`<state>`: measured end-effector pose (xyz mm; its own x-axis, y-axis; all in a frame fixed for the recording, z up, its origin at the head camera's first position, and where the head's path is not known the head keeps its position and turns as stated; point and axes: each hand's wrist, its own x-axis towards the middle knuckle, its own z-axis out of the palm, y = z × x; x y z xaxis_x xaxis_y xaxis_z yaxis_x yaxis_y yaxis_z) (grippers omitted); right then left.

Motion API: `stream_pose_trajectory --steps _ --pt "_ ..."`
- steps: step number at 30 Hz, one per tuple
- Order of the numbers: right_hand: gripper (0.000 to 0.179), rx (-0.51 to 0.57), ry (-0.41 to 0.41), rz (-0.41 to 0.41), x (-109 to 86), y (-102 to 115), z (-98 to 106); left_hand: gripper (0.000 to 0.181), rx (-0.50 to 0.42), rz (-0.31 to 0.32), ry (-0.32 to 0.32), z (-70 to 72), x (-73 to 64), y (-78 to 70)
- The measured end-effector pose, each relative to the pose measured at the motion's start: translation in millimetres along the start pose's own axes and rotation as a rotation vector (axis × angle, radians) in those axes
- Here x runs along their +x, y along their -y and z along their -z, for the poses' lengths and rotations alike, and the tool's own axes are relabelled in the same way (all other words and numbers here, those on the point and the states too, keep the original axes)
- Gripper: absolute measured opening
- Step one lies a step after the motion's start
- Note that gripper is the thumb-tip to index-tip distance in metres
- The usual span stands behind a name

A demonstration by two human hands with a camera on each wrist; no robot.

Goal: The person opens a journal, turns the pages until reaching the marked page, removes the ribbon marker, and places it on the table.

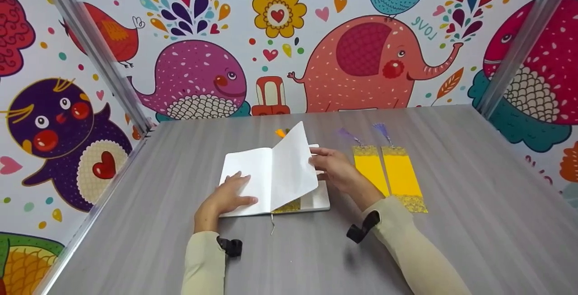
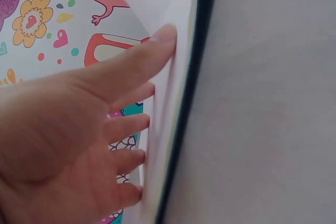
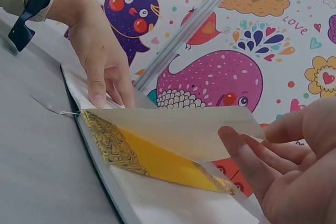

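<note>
A notebook lies spread on the table, its left page [image 1: 246,164] flat under my left hand [image 1: 229,194], which presses there with fingers spread. My right hand [image 1: 336,168] pinches the outer edge of a raised white page [image 1: 295,164] between thumb and fingers. Under that page, against the spine, lies a yellow bookmark [image 3: 157,153] with patterned gold ends; in the head view the lifted page hides most of it. An orange tassel [image 1: 281,133] pokes out past the notebook's far edge. A thin ribbon cord [image 1: 272,225] trails from the near end of the spine.
Right of the notebook, two more yellow bookmarks [image 1: 369,168] with purple tassels [image 1: 381,128] lie side by side, the nearer one partly behind my right forearm. Cartoon-printed panels [image 1: 275,60] stand behind the grey table [image 1: 158,186], with metal posts [image 1: 99,55] at the corners.
</note>
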<state>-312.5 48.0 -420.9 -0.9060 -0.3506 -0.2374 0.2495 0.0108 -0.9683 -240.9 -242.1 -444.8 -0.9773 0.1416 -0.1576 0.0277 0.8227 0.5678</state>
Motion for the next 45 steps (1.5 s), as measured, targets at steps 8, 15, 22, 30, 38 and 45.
stream_pose_trajectory --steps 8,15,22,30,38,45 --pt "0.053 -0.04 0.124 0.085 0.5 -2.1 -9.6 0.072 -0.019 -0.001 -0.001 0.5 -0.4 0.1" --pt "0.059 -0.213 0.259 0.222 -0.6 -6.4 -23.0 0.062 -0.098 0.023 -0.068 3.6 2.1 1.5" --pt "0.052 -0.589 0.198 0.286 -7.4 -13.8 -44.7 0.056 -0.182 0.043 -0.176 12.9 1.0 2.2" --pt "0.055 -0.923 0.269 0.414 -8.3 -23.0 -60.9 0.067 -0.251 -0.007 -0.308 28.8 -6.9 -17.4" --pt "0.055 -1.166 0.289 0.425 -8.4 -32.8 -67.5 0.07 -0.17 -0.021 -0.351 41.1 -17.0 -39.5" --pt "0.052 -1.218 0.298 0.354 -8.6 -36.3 -72.1 0.069 -0.026 -0.076 -0.339 45.1 -23.6 -49.8"
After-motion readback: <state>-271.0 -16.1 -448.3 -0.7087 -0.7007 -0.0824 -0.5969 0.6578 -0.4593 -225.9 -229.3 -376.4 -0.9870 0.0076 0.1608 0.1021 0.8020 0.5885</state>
